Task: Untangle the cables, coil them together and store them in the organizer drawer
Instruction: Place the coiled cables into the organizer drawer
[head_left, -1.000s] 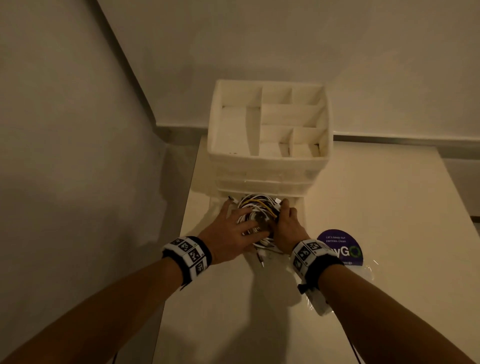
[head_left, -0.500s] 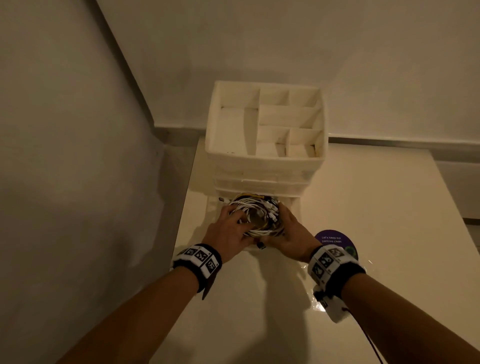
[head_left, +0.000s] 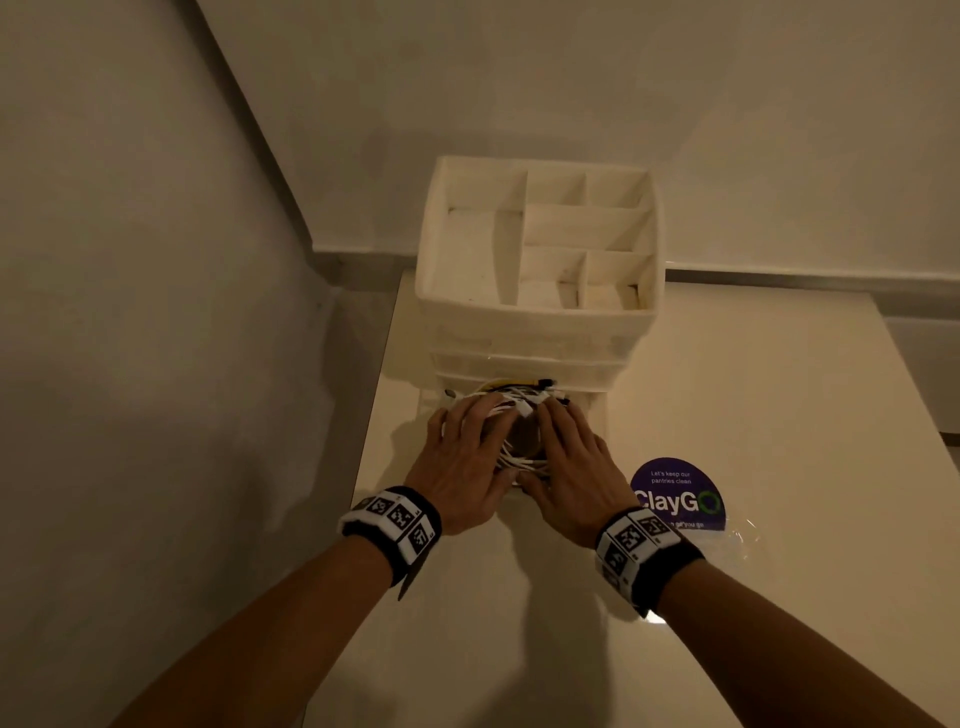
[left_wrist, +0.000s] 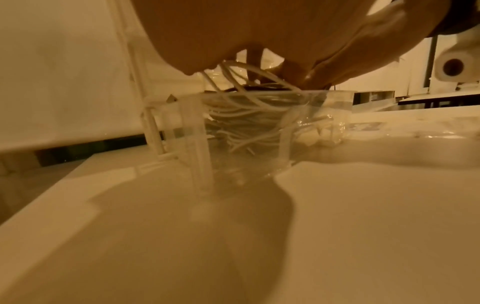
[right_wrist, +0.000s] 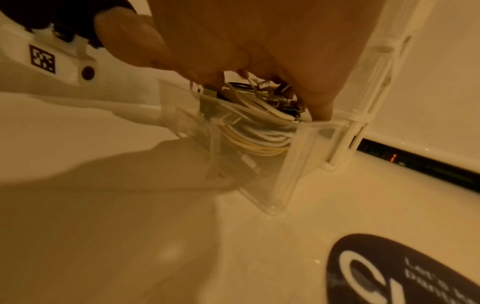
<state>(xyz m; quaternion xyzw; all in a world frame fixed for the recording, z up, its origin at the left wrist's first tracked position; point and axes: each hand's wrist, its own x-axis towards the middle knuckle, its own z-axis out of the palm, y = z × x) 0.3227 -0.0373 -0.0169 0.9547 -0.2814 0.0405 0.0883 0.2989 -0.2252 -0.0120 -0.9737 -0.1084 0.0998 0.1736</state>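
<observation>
Here we see both forearms reaching in from the near edge across the pale desk (head_left: 727, 415), each wrist wrapped in a black band with square printed markers. To the right of the wrists a round purple sticker (head_left: 678, 499) reading "ClayGo" lies flat on the desk.

Just beyond, our left hand (head_left: 462, 467) and right hand (head_left: 576, 467) lie side by side, palms down, fingers spread and fairly straight, pressing on the coiled cables (head_left: 511, 402). Neither hand is closed around the bundle; the fingers lie flat on top of it. The bundle, mostly white strands with some yellow ones and a few dark plugs at its far side, sits inside the clear drawer (right_wrist: 262, 179), which stands pulled out toward us at the bottom of the organizer (head_left: 540, 317).

From the left wrist we look through the drawer's transparent front wall (left_wrist: 335, 107) at white loops (left_wrist: 246, 123) piled within, a few rising above the rim under the palm. The right wrist view shows white and yellow coils (right_wrist: 259, 135) against the wall.

Farther back, the organizer's open top tray is divided into several compartments, and the white unit stands at the far left of the desk, close to the corner of the walls.
</observation>
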